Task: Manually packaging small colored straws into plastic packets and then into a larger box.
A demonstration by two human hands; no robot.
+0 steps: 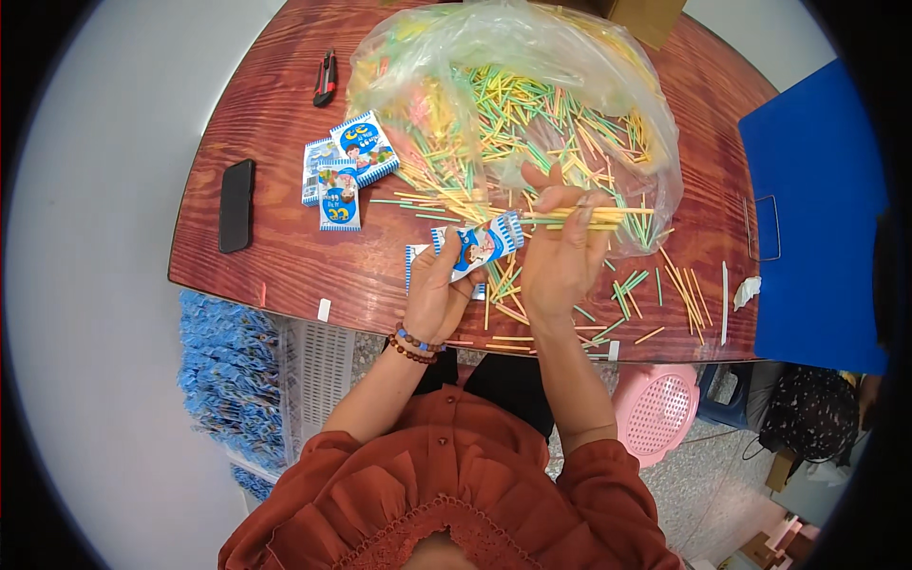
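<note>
The left hand point(439, 285) grips a blue-and-white packet point(484, 245) between thumb and fingers, tilting it over the table's near edge, its far end turned up toward the right. Beside it, the right hand point(562, 261) pinches a bundle point(600, 217) of yellow and green sticks, thumb clamped across them, at least one finger lifted away. The bundle's left end comes right up by the packet's end; from where I stand I can't tell whether any are inside. Another packet point(414, 256) shows beneath the left hand, and bracelets point(416, 344) circle that wrist.

Loose sticks point(686, 290) lie scattered on the reddish wooden table point(271, 133). Beyond the hands a clear bag point(513, 33) spreads over a great pile of sticks point(518, 104). To its left sit some overlapping packets point(366, 150), with a cutter point(326, 81) behind and a black slab point(237, 206) farther left. At the right stands a blue panel point(807, 209), and below the table edge, a pink stool point(655, 413).
</note>
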